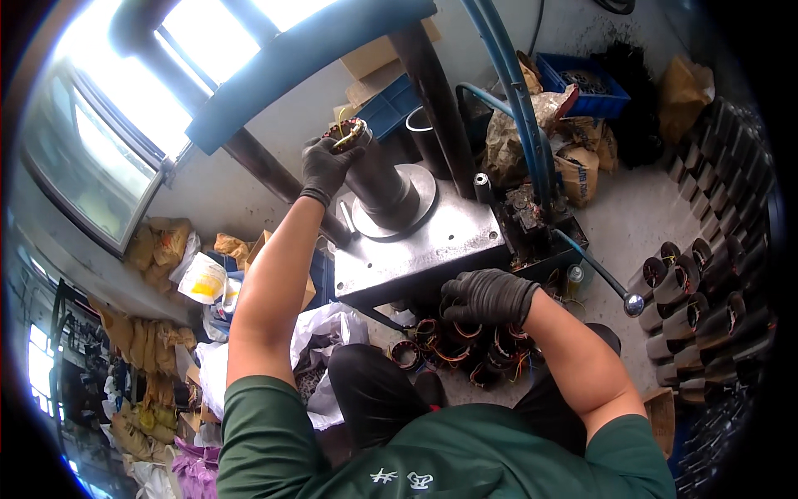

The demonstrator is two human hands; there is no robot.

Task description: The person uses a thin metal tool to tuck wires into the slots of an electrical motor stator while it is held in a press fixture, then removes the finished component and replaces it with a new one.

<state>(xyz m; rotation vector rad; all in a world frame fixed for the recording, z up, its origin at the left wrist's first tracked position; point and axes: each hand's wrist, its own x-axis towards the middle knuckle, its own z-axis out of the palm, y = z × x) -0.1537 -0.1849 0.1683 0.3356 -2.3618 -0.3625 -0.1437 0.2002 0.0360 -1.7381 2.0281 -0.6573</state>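
Observation:
My left hand (329, 169), in a dark glove, is closed round the wound motor stator (349, 135) at the top of a dark metal cylinder (386, 193). Red and pale wires show on the stator's upper face. The cylinder stands tilted in this view on a round plate (424, 195) on the steel press table (420, 249). My right hand (490, 297), also gloved, hovers by the table's front edge with its fingers curled; whatever they hold, if anything, is hidden. Several wired stators (406, 354) are grouped below it, between my knees.
A blue press frame (307, 62) arches over the table on dark posts (432, 100). At the right a ball-ended lever (633, 304) sticks out. Rows of dark cylinders (686, 316) stand on the floor. A white sack (328, 328) lies left of my knee; a blue crate (586, 87) sits behind.

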